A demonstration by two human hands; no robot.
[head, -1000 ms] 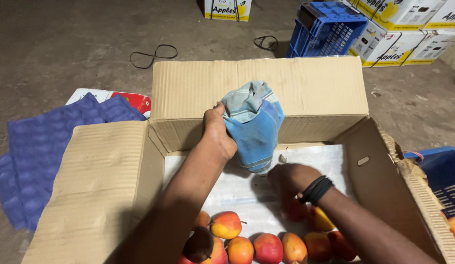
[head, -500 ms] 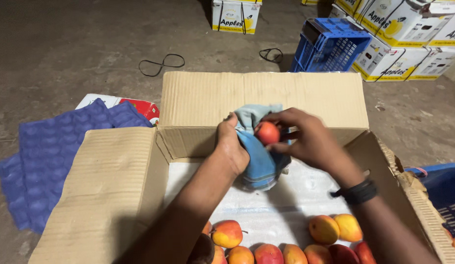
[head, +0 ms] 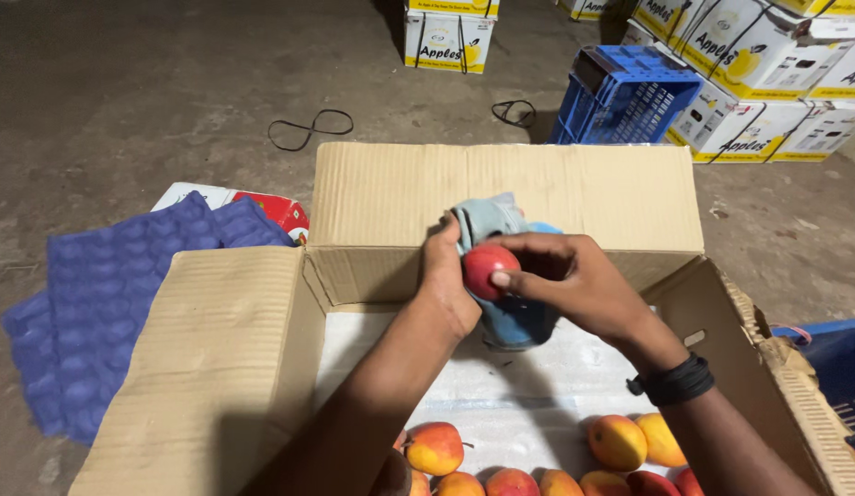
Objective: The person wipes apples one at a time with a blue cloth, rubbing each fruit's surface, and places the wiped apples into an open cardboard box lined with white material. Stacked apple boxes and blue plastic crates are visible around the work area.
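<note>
The left hand (head: pixel 450 280) is gripping a blue-grey cloth (head: pixel 505 276), fingers closed around its bunched top, while the right hand (head: pixel 565 280) is pinching a red apple (head: pixel 482 269) between thumb and fingertips and pressing it against the cloth. Both hands are working above the open cardboard box (head: pixel 501 207), just in front of its raised rear flap. Half a second earlier the apple was sitting a little higher on the cloth and the right wrist was arching over it; the hands are now lying lower and closer to the box's white liner (head: pixel 528 395). More apples (head: pixel 620 441) are lying along the box's near edge. Left of the box, purple moulded trays (head: pixel 106 303) are lying on the floor. Behind the box, a blue plastic crate (head: pixel 629 96) is standing beside stacked white cartons (head: pixel 767 83) bearing yellow fruit pictures.
</note>
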